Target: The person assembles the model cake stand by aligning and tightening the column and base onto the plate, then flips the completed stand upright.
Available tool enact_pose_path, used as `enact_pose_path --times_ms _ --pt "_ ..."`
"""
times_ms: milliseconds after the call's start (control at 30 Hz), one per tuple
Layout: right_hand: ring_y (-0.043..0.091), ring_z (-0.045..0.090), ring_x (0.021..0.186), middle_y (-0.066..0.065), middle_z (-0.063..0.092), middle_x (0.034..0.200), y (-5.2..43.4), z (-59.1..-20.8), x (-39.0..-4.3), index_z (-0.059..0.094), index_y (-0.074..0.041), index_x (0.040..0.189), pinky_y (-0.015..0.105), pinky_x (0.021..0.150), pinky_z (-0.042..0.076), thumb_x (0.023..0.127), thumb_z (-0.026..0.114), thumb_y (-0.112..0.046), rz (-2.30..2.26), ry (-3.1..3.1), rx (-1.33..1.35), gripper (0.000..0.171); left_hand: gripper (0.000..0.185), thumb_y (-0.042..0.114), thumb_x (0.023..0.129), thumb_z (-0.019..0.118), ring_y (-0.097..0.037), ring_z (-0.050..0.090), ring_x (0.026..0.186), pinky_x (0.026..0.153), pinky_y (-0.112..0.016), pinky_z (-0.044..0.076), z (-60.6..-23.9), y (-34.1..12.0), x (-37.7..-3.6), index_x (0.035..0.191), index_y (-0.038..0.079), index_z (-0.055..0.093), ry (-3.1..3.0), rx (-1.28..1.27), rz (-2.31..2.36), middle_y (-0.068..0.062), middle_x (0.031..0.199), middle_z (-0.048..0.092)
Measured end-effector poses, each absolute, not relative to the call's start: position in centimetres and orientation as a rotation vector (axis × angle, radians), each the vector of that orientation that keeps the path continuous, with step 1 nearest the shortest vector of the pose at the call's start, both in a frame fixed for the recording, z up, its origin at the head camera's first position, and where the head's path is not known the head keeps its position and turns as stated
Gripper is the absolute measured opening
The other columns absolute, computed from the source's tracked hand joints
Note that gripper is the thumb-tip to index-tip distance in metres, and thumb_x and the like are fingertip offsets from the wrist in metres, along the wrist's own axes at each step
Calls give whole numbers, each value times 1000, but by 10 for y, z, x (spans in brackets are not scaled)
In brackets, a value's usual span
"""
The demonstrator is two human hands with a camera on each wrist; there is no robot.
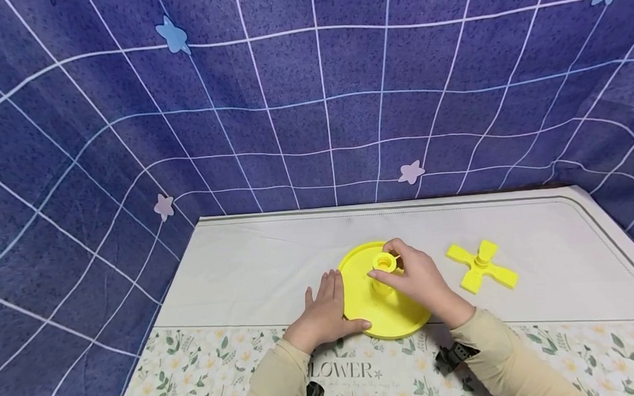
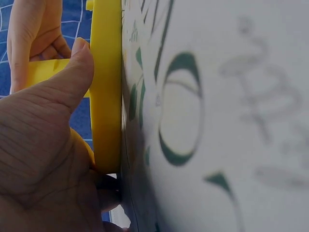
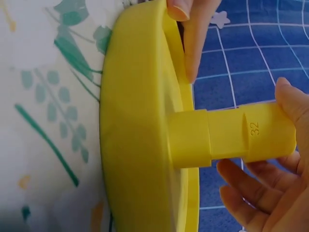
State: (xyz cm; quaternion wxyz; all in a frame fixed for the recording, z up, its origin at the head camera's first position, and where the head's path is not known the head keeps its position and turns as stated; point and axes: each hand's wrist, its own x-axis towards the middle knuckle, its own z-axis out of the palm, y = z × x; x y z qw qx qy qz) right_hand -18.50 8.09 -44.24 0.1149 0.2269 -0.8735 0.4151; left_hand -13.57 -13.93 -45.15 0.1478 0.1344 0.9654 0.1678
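Two hands meet on one yellow piece. From the head view we see a round yellow disc [image 1: 377,313] lying flat on the pale mat [image 1: 256,270] near its flowered border, a short yellow post [image 1: 384,267] rising from its middle. Our left hand [image 1: 325,311] lies beside the disc's left edge, fingers straight and thumb along the rim, apparently to steady it. Our right hand [image 1: 419,280] pinches the post's top. A yellow cross-shaped part [image 1: 482,266] lies apart to the right.

At the left wrist, the thumb [image 2: 72,77] presses the disc's rim [image 2: 106,96], nothing curled round it.

At the right wrist, fingertips [image 3: 289,104] and curled fingers grip the post [image 3: 231,137], stamped 32, seated in the disc [image 3: 140,145].
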Motion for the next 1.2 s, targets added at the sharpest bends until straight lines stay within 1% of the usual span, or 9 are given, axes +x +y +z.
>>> enact_pose_path --times_ms 267,333,400,467,567,700,933,1067,1200 --pt "16 57 75 -2 60 84 78 -442 -183 56 -12 99 33 68 50 77 81 -40 1125 -2577 604 43 118 68 82 62 -34 2 148 113 -62 5 -453 -139 -135 154 -5 4 2770 383 493 -21 161 2" --pt "18 60 78 0 63 87 79 -441 -183 58 -12 101 35 70 51 77 81 -41 1120 -2581 603 44 118 68 82 62 -34 2 148 113 -62 5 -454 -138 -135 154 -5 3 2771 384 491 -21 161 2" --pt "21 63 82 2 67 93 82 -440 -183 60 -11 106 39 73 53 80 79 -40 1145 -2573 628 43 118 68 82 62 -34 2 148 113 -62 5 -454 -138 -135 154 -5 3 2771 384 490 -21 161 2" --pt "25 65 91 7 68 103 85 -439 -184 61 -9 114 43 78 54 86 75 -35 1206 -2557 684 40 118 68 82 62 -34 2 148 113 -62 5 -453 -138 -135 154 -5 3 2770 384 495 -21 161 2" --pt "31 63 106 13 65 119 90 -436 -187 58 -5 126 49 84 53 94 66 -22 1380 -2508 819 37 118 68 82 62 -34 1 148 114 -62 4 -453 -138 -136 154 -5 3 2765 385 509 -21 161 2" --pt "34 58 116 15 58 133 95 -435 -191 54 -2 135 48 88 51 96 61 -9 1583 -2489 978 41 118 67 82 62 -34 1 148 114 -62 4 -453 -139 -136 154 -4 2 2758 385 519 -21 161 2" --pt "29 62 112 16 56 136 100 -437 -192 58 -2 134 38 92 51 95 62 -10 1691 -2549 1021 40 118 68 82 62 -34 1 148 114 -61 3 -453 -139 -137 154 -4 2 2760 380 512 -20 161 1" --pt "30 60 114 18 55 136 100 -437 -191 57 -1 133 39 93 51 96 63 -13 1668 -2560 1001 39 119 69 82 62 -34 1 148 114 -61 4 -453 -139 -137 154 -4 3 2765 382 515 -21 161 2" --pt "31 62 109 19 59 130 96 -437 -189 58 2 129 43 90 52 94 66 -11 1633 -2550 944 39 119 69 81 62 -34 2 148 114 -61 4 -453 -139 -137 154 -5 3 2769 382 515 -22 161 2"
